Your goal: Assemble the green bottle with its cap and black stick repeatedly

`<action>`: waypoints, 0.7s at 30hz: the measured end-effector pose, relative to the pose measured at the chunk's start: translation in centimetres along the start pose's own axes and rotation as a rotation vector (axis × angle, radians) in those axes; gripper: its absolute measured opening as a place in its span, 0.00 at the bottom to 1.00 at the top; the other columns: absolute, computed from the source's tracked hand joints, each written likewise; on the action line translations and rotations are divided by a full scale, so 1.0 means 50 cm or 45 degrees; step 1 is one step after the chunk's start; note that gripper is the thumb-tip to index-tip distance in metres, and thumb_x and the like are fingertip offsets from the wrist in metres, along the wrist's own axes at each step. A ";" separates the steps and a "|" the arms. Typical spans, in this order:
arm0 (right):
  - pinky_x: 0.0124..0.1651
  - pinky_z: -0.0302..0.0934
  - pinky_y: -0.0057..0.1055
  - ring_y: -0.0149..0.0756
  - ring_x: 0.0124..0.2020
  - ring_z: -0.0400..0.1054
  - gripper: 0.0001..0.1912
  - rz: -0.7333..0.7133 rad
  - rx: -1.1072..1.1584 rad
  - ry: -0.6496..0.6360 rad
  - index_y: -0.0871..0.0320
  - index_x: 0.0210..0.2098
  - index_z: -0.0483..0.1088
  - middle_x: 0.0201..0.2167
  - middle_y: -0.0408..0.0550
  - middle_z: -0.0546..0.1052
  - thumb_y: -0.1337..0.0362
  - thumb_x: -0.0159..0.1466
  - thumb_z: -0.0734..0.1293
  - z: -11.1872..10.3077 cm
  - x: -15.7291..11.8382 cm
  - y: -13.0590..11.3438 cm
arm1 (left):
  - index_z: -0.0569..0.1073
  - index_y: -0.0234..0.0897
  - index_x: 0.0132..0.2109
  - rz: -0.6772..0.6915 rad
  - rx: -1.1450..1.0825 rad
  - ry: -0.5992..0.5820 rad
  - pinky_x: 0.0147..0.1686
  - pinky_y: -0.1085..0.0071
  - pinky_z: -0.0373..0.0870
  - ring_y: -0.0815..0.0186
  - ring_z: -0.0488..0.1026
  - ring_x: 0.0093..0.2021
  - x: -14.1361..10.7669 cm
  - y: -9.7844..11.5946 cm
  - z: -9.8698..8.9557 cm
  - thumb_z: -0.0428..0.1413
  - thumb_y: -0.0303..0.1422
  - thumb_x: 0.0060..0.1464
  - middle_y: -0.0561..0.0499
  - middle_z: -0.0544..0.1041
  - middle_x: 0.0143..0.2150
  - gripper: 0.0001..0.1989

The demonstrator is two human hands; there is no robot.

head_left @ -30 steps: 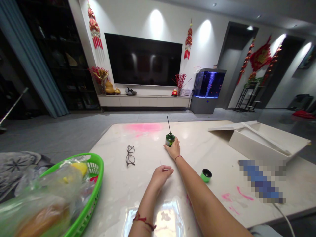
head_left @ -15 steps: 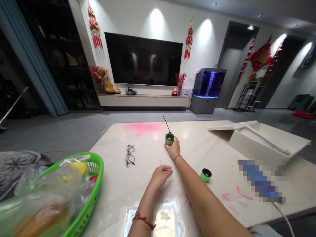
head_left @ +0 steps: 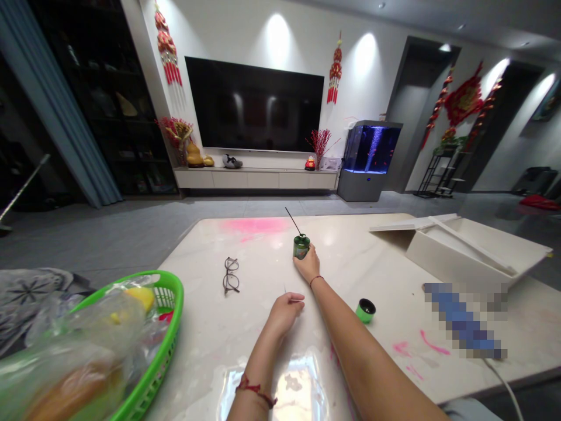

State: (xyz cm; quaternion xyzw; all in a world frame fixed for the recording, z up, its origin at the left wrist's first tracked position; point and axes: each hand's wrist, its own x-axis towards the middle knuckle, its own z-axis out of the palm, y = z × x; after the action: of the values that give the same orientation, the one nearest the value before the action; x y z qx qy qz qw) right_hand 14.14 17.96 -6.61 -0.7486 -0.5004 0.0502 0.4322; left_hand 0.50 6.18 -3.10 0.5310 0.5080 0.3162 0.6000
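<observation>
My right hand (head_left: 308, 264) reaches far forward over the table, its fingers wrapped round the lower right side of a small dark green bottle (head_left: 300, 247). The bottle stands upright, and part of its label is covered by my fingers. A thin black stick (head_left: 293, 220) leans out of its white-rimmed mouth, up and to the left. Nearer to me, my left hand (head_left: 287, 311) rests by the tabletop, fingers loosely extended to the right, with nothing visible in them. To the right of my right forearm lies a green cap (head_left: 365, 311), its black inside showing.
Eyeglasses (head_left: 231, 276) lie left of my hands. A green basket (head_left: 175, 304) of bagged food stands at the left edge. On the right are a white box (head_left: 473, 251) and a blurred blue object (head_left: 462, 321) with a cable. Pink smears (head_left: 254, 225) mark the table (head_left: 193, 339).
The black stick now leans further left than before, and the bottle's label looks slightly turned. Both hands stay in nearly the same places.
</observation>
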 end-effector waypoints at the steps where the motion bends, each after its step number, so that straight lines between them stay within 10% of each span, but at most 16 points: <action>1: 0.49 0.57 0.33 0.41 0.47 0.66 0.34 0.003 0.007 -0.003 0.60 0.54 0.52 0.49 0.55 0.69 0.61 0.50 0.65 -0.001 -0.001 -0.001 | 0.72 0.30 0.36 0.000 0.002 0.002 0.32 0.73 0.63 0.71 0.67 0.26 0.000 -0.001 0.000 0.57 0.25 0.40 0.52 0.72 0.26 0.11; 21: 0.48 0.58 0.34 0.44 0.44 0.67 0.30 0.033 0.011 0.009 0.61 0.51 0.57 0.43 0.55 0.72 0.61 0.50 0.66 -0.007 -0.005 -0.004 | 0.73 0.29 0.35 -0.004 -0.006 0.026 0.33 0.72 0.64 0.70 0.68 0.27 -0.006 0.005 0.002 0.56 0.24 0.40 0.52 0.72 0.25 0.10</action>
State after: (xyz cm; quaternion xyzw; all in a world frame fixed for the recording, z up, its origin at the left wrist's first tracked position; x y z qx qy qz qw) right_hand 14.08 17.58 -6.34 -0.7534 -0.4888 0.0551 0.4365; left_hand 0.58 5.94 -2.77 0.5255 0.5143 0.3218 0.5965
